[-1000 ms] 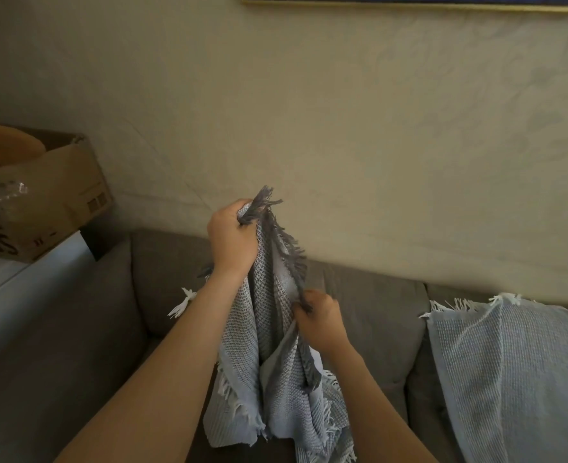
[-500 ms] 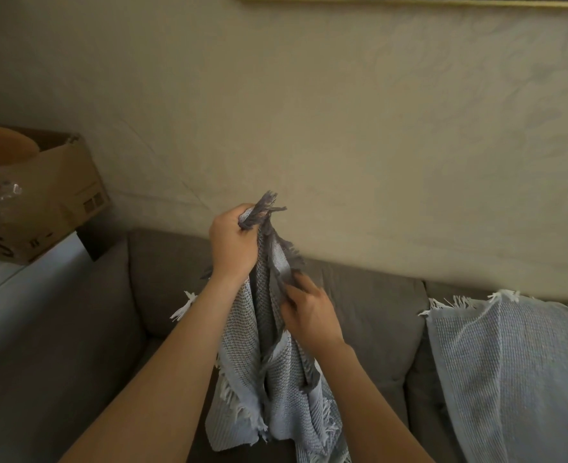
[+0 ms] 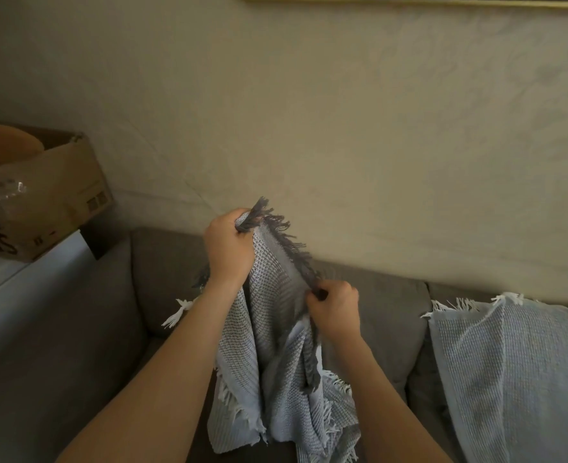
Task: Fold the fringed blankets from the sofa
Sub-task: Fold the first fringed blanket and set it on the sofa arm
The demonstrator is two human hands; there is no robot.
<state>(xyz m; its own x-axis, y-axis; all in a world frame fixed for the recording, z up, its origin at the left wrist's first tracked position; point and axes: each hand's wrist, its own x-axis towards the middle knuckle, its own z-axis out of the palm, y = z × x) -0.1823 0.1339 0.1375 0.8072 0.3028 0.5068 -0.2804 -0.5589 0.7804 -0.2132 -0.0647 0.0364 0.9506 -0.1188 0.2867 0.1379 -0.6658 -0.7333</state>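
Grey waffle-weave fringed blanket (image 3: 272,355), held up in front of the sofa (image 3: 162,272) and hanging in loose folds towards the seat, its white fringe bunched along the lower edges. The left grip (image 3: 229,252), a bare hand with fingers curled, is clamped on one corner at the top, where the dark fringe (image 3: 284,240) sticks out above the fist. The right grip (image 3: 336,312), lower and to the right, pinches the same fringed edge further along, so that the edge runs taut and slanting between the two hands. A second blanket (image 3: 516,379), pale blue with a white fringe, lies draped over the sofa back at the right, well apart from the first. Left of the sofa an open cardboard box (image 3: 65,195) stands on a white surface (image 3: 12,289), with crumpled clear plastic showing inside it. A plain cream wall (image 3: 342,128) rises behind, with the lower edge of a gilt picture frame (image 3: 409,1) at the top.
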